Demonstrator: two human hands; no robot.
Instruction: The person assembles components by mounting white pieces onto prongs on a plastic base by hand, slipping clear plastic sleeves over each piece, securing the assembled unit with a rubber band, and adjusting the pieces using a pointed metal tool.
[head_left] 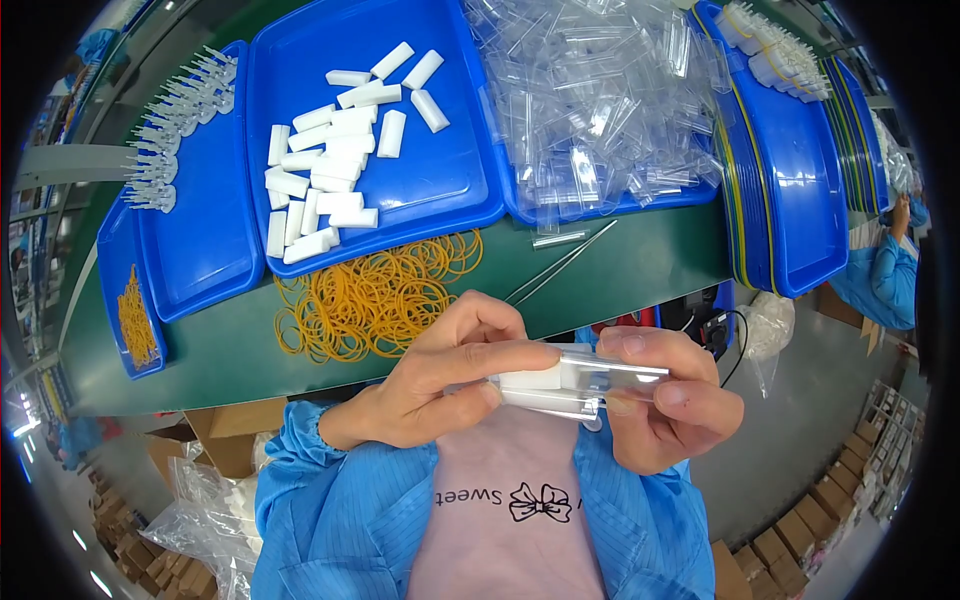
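Note:
In front of my chest, my left hand (435, 385) pinches a white block (530, 379) between thumb and fingers. From the other side, my right hand (672, 395) grips the free end of a clear plastic case (612, 376). White block and clear case meet in line between the two hands; a second white edge shows below. How far the block sits inside the case I cannot tell. Just beyond my left hand lies a loose heap of yellow rubber bands (365, 300). A pair of metal tweezers (560, 264) rests on the green table (650, 255).
A blue tray (440, 165) of white blocks stands at the back, beside another heaped with clear plastic cases (610, 100). Small clear-stemmed parts (185, 115) line a tray at left; a little tray holds yellow bands (135, 320). Stacked blue trays (800, 190) rise at right.

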